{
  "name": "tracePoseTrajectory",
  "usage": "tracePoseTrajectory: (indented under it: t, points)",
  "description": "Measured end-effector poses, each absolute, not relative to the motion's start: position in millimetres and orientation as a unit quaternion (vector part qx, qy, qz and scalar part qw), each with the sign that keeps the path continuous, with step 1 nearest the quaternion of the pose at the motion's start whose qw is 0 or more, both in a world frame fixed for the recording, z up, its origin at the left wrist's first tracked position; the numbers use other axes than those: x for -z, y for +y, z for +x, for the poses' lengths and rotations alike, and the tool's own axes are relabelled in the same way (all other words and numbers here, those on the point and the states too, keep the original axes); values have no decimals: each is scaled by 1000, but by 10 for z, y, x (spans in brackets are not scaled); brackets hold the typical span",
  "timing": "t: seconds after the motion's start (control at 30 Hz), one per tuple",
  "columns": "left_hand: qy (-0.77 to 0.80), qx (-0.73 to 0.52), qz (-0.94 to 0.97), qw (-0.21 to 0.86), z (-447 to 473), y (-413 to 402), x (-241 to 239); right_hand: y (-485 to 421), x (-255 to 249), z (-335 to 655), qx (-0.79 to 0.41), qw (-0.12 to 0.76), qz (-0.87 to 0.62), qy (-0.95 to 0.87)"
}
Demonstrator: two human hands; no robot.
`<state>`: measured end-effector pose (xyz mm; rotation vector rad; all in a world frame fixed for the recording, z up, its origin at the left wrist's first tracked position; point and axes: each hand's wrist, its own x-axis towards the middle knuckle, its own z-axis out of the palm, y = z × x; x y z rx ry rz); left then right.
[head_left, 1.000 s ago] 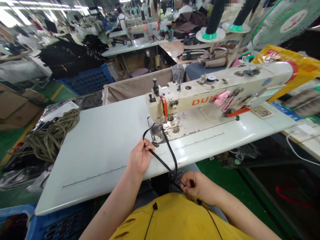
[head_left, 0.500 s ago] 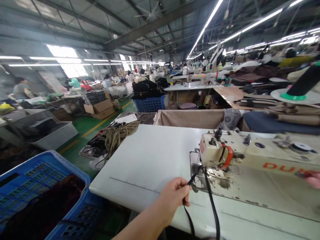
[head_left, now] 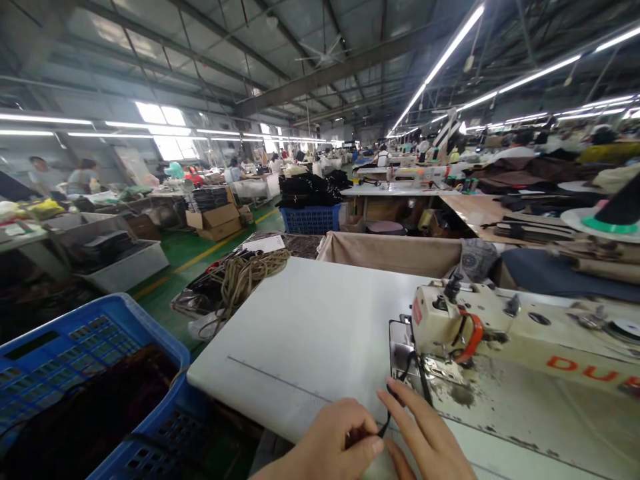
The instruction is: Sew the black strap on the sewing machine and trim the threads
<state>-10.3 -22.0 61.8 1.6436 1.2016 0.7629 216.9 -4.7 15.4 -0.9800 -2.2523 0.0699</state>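
A narrow black strap (head_left: 409,368) runs from beneath the head of the white sewing machine (head_left: 440,320) towards me. My left hand (head_left: 345,437) pinches this strap between thumb and fingers, just in front of the metal needle plate (head_left: 401,350). Beside it, my right hand (head_left: 427,437) has its fingers stretched out and apart, the fingertips touching the strap. A second length of the strap lies behind the right fingers, partly hidden by them. The strap's lower end is out of sight under my hands.
The white tabletop (head_left: 310,327) spreads left of the machine. A blue plastic basket (head_left: 150,320) with dark fabric stands at its left edge. Beige cords (head_left: 250,280) lie in a heap beyond. Behind the table is a beige cloth-lined bin (head_left: 390,253). Several people work farther off.
My right hand has come from the far right edge to the strap beside my left. The left hand keeps its pinch, lower in view. The camera view has shifted slightly.
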Motion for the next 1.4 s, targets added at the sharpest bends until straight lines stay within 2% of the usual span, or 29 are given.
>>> tracePoseTrajectory:
  t: [0.17, 0.33, 0.53, 1.13, 1.4]
  points:
    - [512, -330, 607, 510, -362, -376, -684, 21, -283, 2010, -72, 333, -384, -858]
    - [574, -354, 585, 451, -695, -399, -600, 116, -344, 2005, -207, 350, -405, -819]
    - [593, -286, 655, 371, -752, -397, -442, 219, -330, 2101, -252, 370, -374, -812]
    - [585, -257, 607, 473, -568, -406, -257, 215, -142, 2250, -325, 402, -415, -749]
    - [583, -246, 516, 578, -495, -442, -207, 212, -114, 2300, -341, 403, -413, -742]
